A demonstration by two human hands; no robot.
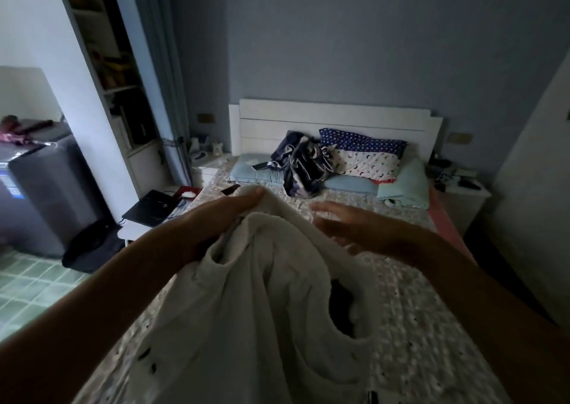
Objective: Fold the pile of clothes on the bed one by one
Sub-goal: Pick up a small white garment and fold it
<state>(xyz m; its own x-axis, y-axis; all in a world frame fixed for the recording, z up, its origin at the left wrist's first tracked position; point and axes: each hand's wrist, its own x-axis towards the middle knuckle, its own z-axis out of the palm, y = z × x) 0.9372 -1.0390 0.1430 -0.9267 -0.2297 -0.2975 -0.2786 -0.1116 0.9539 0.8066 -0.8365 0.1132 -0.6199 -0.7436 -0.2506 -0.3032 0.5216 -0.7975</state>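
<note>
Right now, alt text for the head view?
The left hand grips a white garment held up over a patterned bed, while the right hand hovers open beside it, blurred. A crumpled dark blue garment lies against the pillows by the white headboard.

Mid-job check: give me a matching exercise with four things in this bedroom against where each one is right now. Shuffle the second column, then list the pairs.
Things
1. white garment
2. navy patterned garment
3. star-print pillow
4. black laptop

Places
A. propped against the headboard
B. gripped by the left hand
C. on the small table left of the bed
D. crumpled in a heap on the bed

Pairs: 1-B, 2-D, 3-A, 4-C
</note>
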